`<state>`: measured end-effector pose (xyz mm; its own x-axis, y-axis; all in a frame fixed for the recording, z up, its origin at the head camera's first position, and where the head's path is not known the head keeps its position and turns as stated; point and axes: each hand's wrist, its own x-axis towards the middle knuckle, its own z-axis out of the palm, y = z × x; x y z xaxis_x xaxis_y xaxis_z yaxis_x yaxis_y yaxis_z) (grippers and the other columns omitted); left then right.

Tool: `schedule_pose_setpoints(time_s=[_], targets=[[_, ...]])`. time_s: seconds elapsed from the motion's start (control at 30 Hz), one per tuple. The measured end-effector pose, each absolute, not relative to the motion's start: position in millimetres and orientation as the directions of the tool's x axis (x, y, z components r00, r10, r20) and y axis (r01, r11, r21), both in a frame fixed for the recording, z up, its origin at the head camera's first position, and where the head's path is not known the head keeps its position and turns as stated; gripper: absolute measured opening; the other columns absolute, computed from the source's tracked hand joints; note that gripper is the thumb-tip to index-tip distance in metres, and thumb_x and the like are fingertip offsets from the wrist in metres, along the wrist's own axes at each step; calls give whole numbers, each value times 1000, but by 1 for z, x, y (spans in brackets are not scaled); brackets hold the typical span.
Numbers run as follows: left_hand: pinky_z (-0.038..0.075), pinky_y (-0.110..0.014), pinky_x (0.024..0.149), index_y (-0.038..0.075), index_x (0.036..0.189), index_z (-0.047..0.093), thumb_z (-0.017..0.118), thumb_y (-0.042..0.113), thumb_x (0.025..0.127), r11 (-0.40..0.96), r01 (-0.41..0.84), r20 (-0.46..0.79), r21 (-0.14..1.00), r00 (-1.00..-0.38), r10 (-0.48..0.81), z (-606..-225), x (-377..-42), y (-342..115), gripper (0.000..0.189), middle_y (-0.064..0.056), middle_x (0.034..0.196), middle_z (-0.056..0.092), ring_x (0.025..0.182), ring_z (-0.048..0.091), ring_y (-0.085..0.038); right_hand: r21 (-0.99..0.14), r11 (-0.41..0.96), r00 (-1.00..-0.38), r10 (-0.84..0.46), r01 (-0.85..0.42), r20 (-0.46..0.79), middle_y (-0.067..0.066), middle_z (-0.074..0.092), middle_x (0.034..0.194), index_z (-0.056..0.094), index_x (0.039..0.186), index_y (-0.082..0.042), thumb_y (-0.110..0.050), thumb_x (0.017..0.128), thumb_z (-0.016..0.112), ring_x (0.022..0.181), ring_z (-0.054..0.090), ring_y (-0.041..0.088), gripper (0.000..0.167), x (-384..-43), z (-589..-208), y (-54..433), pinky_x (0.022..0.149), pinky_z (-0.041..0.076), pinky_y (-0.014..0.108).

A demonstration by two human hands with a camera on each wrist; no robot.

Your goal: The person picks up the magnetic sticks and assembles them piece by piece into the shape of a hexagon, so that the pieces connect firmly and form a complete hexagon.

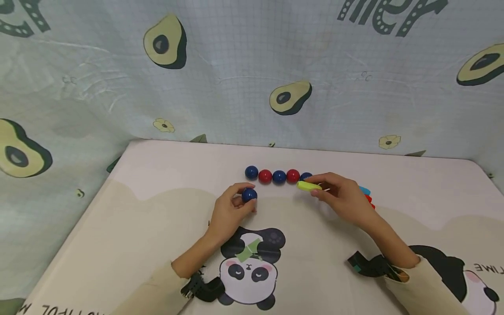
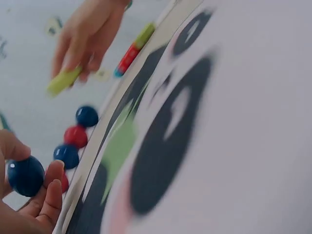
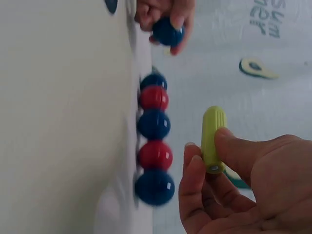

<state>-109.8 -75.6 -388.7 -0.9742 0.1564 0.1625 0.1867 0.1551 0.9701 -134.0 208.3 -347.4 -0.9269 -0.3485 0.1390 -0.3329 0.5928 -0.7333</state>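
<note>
My left hand (image 1: pixel 231 211) pinches a dark blue ball (image 1: pixel 249 194) between thumb and fingers, in front of the left end of a row of balls. In my right hand (image 1: pixel 346 199) is a short yellow-green rod (image 1: pixel 309 186) with rounded ridged sides, gripped between thumb and fingertips. The right wrist view shows a small grey disc in the rod's near end. Behind both hands, blue and red balls alternate in a line, from a blue ball (image 1: pixel 251 172) and a red ball (image 1: pixel 265 176) on the left to a blue one partly hidden by the right hand.
Beyond the right hand lie more rods, a blue rod (image 1: pixel 364 190) and red ones, partly covered by it. In the left wrist view a yellow-green rod (image 2: pixel 145 35) lies beside a red rod (image 2: pixel 128 59). A panda-print cover (image 1: pixel 157 236) spreads over the table; an avocado-print sheet (image 1: pixel 236 52) hangs behind.
</note>
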Motion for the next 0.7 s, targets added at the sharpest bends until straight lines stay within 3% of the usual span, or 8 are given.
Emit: schedule_pose_setpoints(time_s=[0.17,0.33,0.4,0.7], targets=[[44,-16,61,2,121,58,69,5,87,132,177,159,975,-978,133,-391,-101,-61,36,-9,84,66,69,58,-18,-753,556,-906,-405,-352,125,-1,63,112,66,120,-18,-12,89,68,96,58,17,31,-137,-342,187,79,51,27],[43,-20,63,4,119,59,74,7,84,208,240,219,948,-969,118,-397,-95,-53,38,-5,97,63,72,54,-14,-740,566,-897,-427,-363,112,-3,64,109,68,117,-20,-10,88,70,95,57,16,31,-137,-344,172,77,52,29],[46,-23,66,3,118,59,74,5,83,231,265,242,936,-963,120,-397,-93,-52,39,-5,101,61,75,55,-16,-727,571,-884,-455,-381,106,-4,64,107,69,116,-19,-9,87,70,91,57,16,30,-135,-347,167,75,52,29],[49,-33,66,-9,112,56,71,-6,81,242,323,291,915,-943,159,-366,-81,-53,35,-16,96,60,75,55,-28,-702,568,-856,-503,-430,117,-7,63,100,70,113,-19,-7,85,72,85,56,14,31,-133,-353,158,74,53,28]])
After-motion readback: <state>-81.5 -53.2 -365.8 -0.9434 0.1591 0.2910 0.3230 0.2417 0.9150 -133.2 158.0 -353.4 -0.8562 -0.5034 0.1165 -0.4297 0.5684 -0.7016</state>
